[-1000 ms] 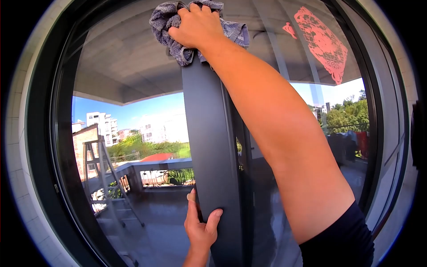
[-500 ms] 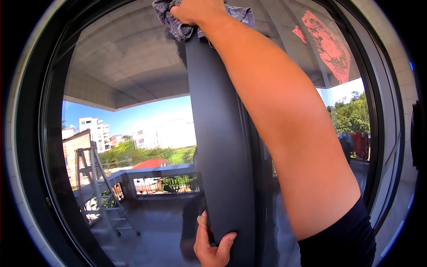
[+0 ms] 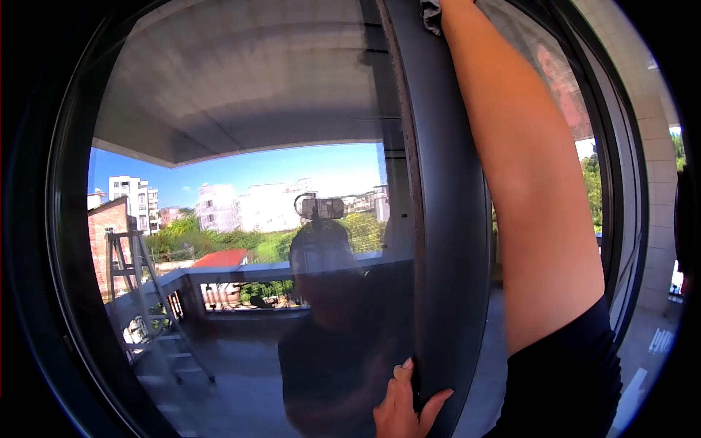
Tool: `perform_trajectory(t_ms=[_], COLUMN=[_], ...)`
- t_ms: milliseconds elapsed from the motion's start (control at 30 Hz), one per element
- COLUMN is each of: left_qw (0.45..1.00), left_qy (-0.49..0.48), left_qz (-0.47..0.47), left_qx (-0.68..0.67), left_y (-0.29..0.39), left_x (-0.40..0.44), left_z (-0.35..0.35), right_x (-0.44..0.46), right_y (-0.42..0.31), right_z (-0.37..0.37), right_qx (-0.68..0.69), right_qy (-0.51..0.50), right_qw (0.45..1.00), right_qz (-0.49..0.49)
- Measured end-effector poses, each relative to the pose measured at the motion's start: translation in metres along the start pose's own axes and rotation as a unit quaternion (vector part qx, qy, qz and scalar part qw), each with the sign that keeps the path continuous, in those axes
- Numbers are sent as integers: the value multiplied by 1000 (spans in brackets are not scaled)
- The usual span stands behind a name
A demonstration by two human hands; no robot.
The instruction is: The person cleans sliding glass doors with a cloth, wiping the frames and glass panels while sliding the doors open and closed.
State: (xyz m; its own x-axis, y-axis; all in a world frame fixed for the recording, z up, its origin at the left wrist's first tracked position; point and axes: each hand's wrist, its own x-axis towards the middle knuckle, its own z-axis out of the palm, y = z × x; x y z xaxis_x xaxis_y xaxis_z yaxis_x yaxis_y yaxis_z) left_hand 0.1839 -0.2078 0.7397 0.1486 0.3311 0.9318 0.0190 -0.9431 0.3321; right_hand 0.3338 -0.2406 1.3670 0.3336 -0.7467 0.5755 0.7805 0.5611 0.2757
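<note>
A dark grey door frame upright (image 3: 451,190) runs from top to bottom, right of the middle. My right arm (image 3: 537,168) reaches up along it to the top edge of the view, where the hand itself is cut off. Beside the wrist, part of a grey cloth (image 3: 431,16) shows against the upright. Low down, my left hand (image 3: 406,409) grips the upright's left edge, thumb on its front face and fingers at the edge.
A large glass pane (image 3: 241,95) fills the left side, reflecting a person, a stepladder (image 3: 139,285), a balcony railing, trees and buildings. A red paper decoration (image 3: 562,91) is on the right-hand glass. A pale tiled wall (image 3: 653,131) stands at far right.
The upright and both hands now appear further right. My right hand and most of the cloth have moved up out of view. A dark reflection of a person now shows in the glass.
</note>
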Motion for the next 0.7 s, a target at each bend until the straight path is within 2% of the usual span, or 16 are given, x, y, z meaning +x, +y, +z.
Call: perform_trajectory(t_ms=[33,100,167,233,300,433,500,533,567,700], left_qw=[1000,999,999,999,999,999,999,999,999,999], left_qy=[-2,-11,-19,-22,-17,2,6,3,1,-22], left_qz=[-9,-17,-21,-16,-6,17,26,21,15,-17], left_qx=[-10,-25,-34,-35,-36,-49,-38,-44,-48,-40], left_y=[0,0,1,1,5,5,3,3,2,-3], left_x=[-2,-1,-2,-1,1,-2,-3,-4,-5,-11], left_z=[1,0,0,-2,-3,-5,-5,-5,-5,-9], right_x=[4,-20,-52,-81,-101,-105,-92,-86,-78,-53], right_y=[10,-11,-36,-57,-75,-72,-64,-62,-68,-71], right_z=[-11,-44,-79,-110,-131,-128,-108,-94,-82,-33], right_qx=[67,23,-202,-205,-143,-166,-147,-159,-201,-212], right_qy=[-5,-56,-147,-287,-340,-400,-408,-406,-437,-417], right_qw=[998,997,961,915,910,845,837,844,841,861], right_qz=[-8,-54,-118,-198,-191,-313,-334,-311,-248,-202])
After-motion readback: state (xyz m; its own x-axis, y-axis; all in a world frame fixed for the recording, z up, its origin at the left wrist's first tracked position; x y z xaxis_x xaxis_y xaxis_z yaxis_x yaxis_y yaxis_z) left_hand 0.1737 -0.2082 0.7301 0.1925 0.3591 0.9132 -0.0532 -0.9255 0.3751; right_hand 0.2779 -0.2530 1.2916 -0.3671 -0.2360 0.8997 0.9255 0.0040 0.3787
